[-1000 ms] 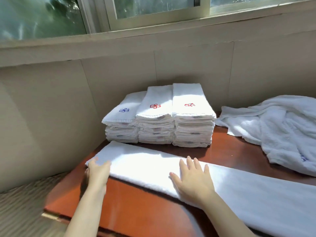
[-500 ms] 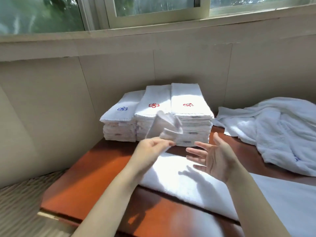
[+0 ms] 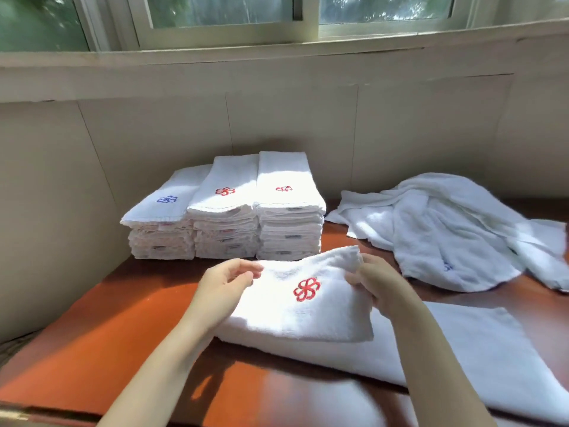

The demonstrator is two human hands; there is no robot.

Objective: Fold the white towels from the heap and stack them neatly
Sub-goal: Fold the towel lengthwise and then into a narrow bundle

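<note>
Left hand (image 3: 228,283) pinches one far corner and right hand (image 3: 374,280) grips the other, both hands holding the towel (image 3: 295,315) by its folded end above its long tail on the worktop (image 3: 92,349), logo up, probably to square the edges. Just behind stand three neat stacks (image 3: 224,217), and the heap (image 3: 446,232) waits to the right.

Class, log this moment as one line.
left hand pinches white red-flower towel | right hand grips it | three white folded-towel stacks | white towel heap right
</note>
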